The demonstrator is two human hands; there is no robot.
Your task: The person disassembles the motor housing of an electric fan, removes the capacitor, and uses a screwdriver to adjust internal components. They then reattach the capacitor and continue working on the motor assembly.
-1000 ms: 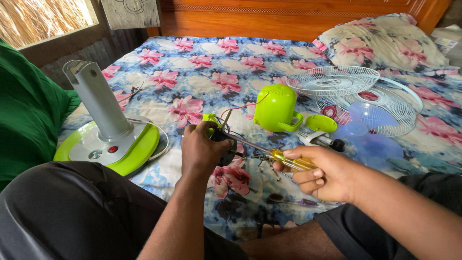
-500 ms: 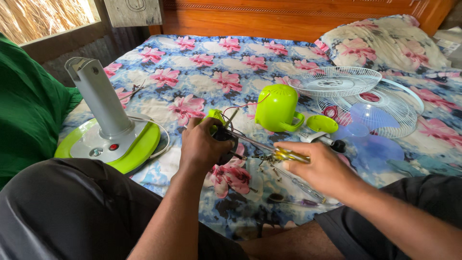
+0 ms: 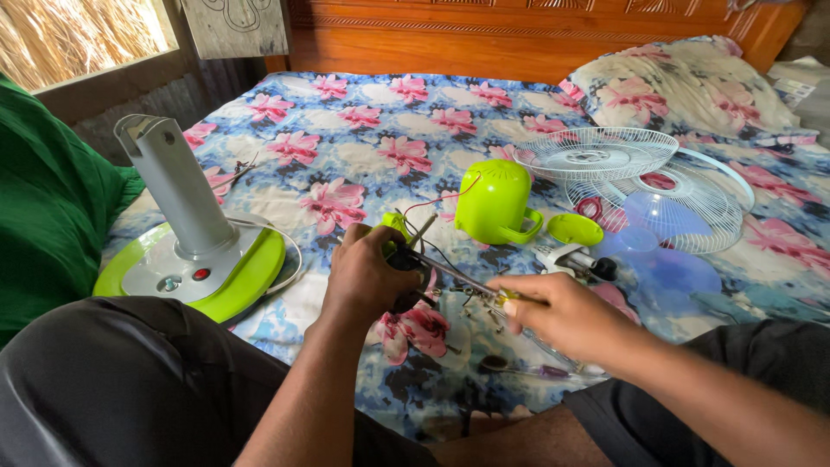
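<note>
Here, at the far left, a green cloth lies bunched at the edge of a bed whose floral sheet shows pink flowers on blue and white. Just right of the cloth stands the fan base, a flat, glossy lime-green and grey oval with a red button and a grey upright column that leans a little to the left and ends in a forked top. A thin cord curves around the base's right rim.

Next, the left hand is curled shut around a small dark motor part with a lime-green piece at its top and thin red and black wires trailing upward. The part sits above the sheet, between the two hands, in front of the person's dark-trousered knees. The right hand is closed around the yellow handle of a screwdriver, whose slim metal shaft slants up and left so that its tip meets the motor part.

Behind the hands a rounded, smooth lime-green housing with slotted vents rests on the sheet, and a small lime-green cap lies just beside it. Near the cap sits a white-and-black piece I cannot make out. Farther right, two white wire grilles overlap, and a translucent blue blade lies partly over the nearer one. A floral pillow leans against the carved wooden headboard.
</note>
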